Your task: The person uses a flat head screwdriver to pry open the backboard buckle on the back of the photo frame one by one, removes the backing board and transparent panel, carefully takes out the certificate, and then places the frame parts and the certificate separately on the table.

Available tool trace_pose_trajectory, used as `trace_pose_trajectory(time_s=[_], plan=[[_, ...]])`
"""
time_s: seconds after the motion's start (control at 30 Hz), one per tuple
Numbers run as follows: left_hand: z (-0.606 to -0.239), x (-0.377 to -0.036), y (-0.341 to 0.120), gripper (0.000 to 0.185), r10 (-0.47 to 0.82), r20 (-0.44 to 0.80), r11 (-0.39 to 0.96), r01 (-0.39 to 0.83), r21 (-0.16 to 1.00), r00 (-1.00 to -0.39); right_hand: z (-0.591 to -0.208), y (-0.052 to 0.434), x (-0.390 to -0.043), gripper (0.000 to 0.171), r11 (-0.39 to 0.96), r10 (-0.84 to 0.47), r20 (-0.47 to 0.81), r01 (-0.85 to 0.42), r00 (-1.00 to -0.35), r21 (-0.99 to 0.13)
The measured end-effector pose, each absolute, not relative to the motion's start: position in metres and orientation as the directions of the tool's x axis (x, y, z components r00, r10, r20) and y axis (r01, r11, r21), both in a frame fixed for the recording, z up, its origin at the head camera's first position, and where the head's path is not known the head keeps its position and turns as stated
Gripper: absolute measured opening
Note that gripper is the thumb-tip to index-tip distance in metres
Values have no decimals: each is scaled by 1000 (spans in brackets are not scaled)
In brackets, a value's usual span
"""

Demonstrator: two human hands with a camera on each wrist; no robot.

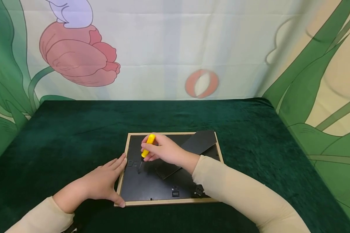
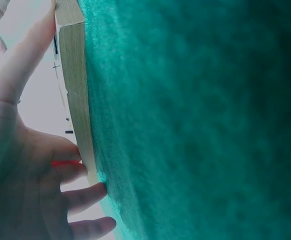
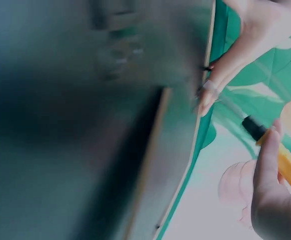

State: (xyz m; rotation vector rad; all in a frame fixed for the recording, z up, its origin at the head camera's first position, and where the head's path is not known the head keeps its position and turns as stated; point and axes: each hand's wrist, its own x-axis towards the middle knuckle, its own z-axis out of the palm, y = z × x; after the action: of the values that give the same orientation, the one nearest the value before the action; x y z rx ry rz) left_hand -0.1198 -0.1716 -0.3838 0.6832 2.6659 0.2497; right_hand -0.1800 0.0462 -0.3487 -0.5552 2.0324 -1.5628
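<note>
Green velvet surface (image 1: 61,136), tulip-print backdrop (image 1: 75,55) | wood-edged picture frame (image 1: 169,201) face down (black backing up), near front edge | right hand (image 1: 163,150) gripping yellow screwdriver (image 1: 148,145) | left hand (image 1: 102,184) flat, fingers straight, against frame's left edge

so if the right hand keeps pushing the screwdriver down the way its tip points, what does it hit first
Most likely the black backing board of the picture frame: the right hand angles the yellow screwdriver down-left, tip near a small tab by the left edge. Whether it already touches is unclear.
</note>
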Motion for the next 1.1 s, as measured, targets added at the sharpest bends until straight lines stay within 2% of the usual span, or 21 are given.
trace_pose_trajectory(time_s=[0.1,0.2,0.4,0.53,0.9,1.1], plan=[[-383,-118,-171,128,490,-306,870,437,229,-816,-353,58,-181,26,236,-571,-164,30,-805,-971],[-382,-120,-169,128,484,-303,875,447,188,-821,-353,65,-179,34,274,-557,-199,47,-806,-961],[-379,-118,-161,132,464,-307,884,458,96,-831,-334,68,-161,26,390,-564,-250,13,-787,-921],[-376,-115,-157,134,451,-303,887,459,47,-840,-334,66,-157,22,424,-584,-260,-15,-769,-906],[-372,-116,-154,134,469,-307,873,486,23,-828,-341,65,-155,20,440,-620,-279,-31,-733,-898],[-375,-119,-155,134,462,-318,875,483,12,-828,-357,66,-166,25,450,-657,-271,-77,-704,-890]])
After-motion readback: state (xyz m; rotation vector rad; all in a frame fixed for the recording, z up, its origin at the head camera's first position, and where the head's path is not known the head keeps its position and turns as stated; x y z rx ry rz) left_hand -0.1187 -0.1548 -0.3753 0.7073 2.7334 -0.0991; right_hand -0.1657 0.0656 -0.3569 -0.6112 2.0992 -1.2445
